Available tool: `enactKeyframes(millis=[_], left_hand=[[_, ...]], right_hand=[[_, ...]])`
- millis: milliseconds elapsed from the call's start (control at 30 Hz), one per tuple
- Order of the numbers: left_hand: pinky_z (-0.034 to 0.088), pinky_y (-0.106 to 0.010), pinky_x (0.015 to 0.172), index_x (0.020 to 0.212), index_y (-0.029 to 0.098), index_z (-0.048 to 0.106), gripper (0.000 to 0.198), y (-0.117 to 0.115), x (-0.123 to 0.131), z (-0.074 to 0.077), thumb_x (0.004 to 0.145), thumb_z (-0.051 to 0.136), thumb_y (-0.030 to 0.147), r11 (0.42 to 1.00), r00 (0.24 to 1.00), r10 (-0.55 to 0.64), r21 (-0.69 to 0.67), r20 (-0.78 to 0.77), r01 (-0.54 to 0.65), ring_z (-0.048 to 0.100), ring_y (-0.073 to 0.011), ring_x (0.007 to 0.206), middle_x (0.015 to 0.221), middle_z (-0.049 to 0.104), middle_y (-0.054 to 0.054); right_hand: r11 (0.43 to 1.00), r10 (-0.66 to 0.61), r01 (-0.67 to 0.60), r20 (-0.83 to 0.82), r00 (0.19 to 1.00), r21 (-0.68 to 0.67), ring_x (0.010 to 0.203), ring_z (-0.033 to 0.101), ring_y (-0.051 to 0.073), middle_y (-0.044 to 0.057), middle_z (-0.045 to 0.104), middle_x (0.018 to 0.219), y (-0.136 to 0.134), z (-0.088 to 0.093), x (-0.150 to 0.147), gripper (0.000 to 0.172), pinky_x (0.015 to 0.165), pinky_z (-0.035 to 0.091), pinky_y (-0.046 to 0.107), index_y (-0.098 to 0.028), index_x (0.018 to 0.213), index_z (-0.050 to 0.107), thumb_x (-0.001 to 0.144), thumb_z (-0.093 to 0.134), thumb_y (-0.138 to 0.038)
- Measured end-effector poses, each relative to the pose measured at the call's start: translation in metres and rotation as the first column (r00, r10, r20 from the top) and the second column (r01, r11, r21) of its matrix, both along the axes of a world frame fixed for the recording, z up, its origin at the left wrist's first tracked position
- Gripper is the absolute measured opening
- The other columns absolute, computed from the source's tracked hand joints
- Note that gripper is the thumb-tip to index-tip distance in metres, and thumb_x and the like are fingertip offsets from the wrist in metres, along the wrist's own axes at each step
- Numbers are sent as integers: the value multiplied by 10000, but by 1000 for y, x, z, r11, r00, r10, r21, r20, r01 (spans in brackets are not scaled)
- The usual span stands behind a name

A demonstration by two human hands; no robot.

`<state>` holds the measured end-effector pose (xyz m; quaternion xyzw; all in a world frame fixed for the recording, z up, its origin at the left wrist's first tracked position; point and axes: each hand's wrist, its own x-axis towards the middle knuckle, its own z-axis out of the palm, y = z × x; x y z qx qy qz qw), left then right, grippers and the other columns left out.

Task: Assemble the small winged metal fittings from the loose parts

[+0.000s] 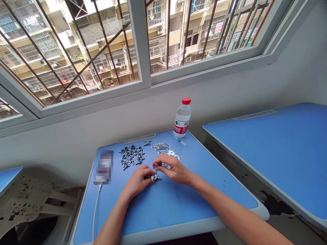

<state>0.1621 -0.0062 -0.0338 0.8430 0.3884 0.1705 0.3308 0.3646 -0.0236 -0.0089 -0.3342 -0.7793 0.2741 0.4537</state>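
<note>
My left hand (139, 180) is closed around a small metal fitting (154, 177), pinning it low against the blue table. Pinched in the fingers of my right hand (175, 169) is a small screwdriver (156, 165) with a purplish, see-through handle. It stands nearly upright, its thin shaft reaching down to the fitting; the tip's exact contact is too small to make out. Beyond my left hand lies a group of several dark and silver metal fittings (131, 154). A pile of small silver metal pieces (160, 146) and a white part (173, 154) lie behind my right hand, which partly hides them.
A water bottle (182, 120) with a red cap stands at the back right of the blue table (199, 190). Near it lies a thin blue-handled tool (182, 142). On the left are a blurred-out phone (104, 166) and its white cable (95, 207). Another blue table (276, 146) stands right.
</note>
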Motion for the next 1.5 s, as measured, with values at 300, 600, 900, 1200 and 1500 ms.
enactKeyframes(millis=[300,600,900,1200,1500], left_hand=[[433,-234,720,891,202,714,137,-2,2,1,781,659,142,999,999,30,-14,17,-30,575,-158,805,865,595,-17],[436,-255,771,866,205,715,133,-4,3,1,789,637,128,999,999,34,14,10,-34,580,-172,865,957,622,-35],[431,-261,713,915,192,711,190,2,0,12,822,643,343,995,990,83,51,116,-89,552,-165,752,765,592,-17],[474,-296,815,955,200,706,287,75,2,41,753,646,396,916,914,357,117,192,-383,630,-212,907,939,703,-46],[466,-280,645,944,153,706,323,141,14,14,743,609,387,875,881,463,108,97,-472,645,-204,731,716,698,-29]], right_hand=[[999,-41,41,-11,999,17,696,594,165,30,678,740,2,-3,-3,141,667,469,282,-203,794,655,828,538,-131],[998,-57,57,-27,998,-3,651,569,150,30,675,722,1,-1,-5,123,637,459,276,-196,783,664,829,554,-167],[943,-289,165,-467,836,-289,597,548,135,6,621,674,15,1,6,219,557,465,260,-182,801,650,755,686,-393],[922,-362,207,-539,760,-326,531,473,113,0,580,639,16,6,10,253,473,412,239,-176,793,644,736,699,-416],[931,-337,203,-503,796,-302,527,478,115,-4,588,640,16,6,11,221,472,424,241,-181,804,644,759,674,-395]])
